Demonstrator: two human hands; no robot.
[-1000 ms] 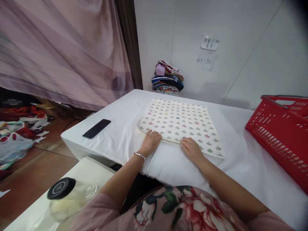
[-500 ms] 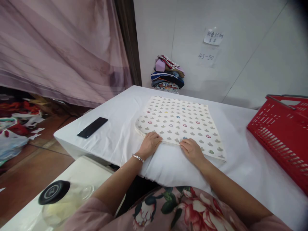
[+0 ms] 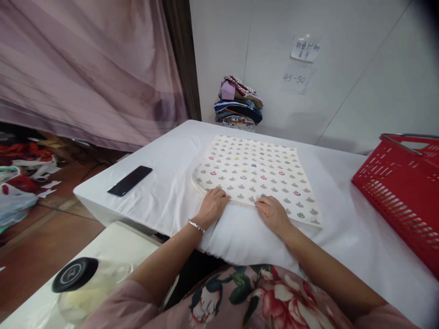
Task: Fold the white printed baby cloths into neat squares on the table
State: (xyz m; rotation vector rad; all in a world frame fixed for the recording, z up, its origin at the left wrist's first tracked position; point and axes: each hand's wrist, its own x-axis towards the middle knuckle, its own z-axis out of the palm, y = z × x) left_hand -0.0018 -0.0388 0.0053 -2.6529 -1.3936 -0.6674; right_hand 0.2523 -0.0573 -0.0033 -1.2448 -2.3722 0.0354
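A folded cream cloth (image 3: 254, 171) with grey and coloured small prints lies flat on the white-covered table (image 3: 171, 160). Its layers show along the near edge, and its left near corner is rounded. My left hand (image 3: 213, 206), with a silver bracelet at the wrist, has its fingers closed on that near edge, left of the middle. My right hand (image 3: 273, 214) pinches the same edge a little further right. Both thumbs and the undersides of the fingers are partly hidden.
A red plastic basket (image 3: 401, 183) stands at the right. A black phone (image 3: 130, 180) lies at the table's left. Behind the far edge is a stack of folded fabrics (image 3: 238, 105). A jar with a black lid (image 3: 75, 274) sits on a lower white surface (image 3: 120, 246).
The camera view has shifted slightly. Both hands keep their hold on the cloth's near edge, and the cloth lies as before.
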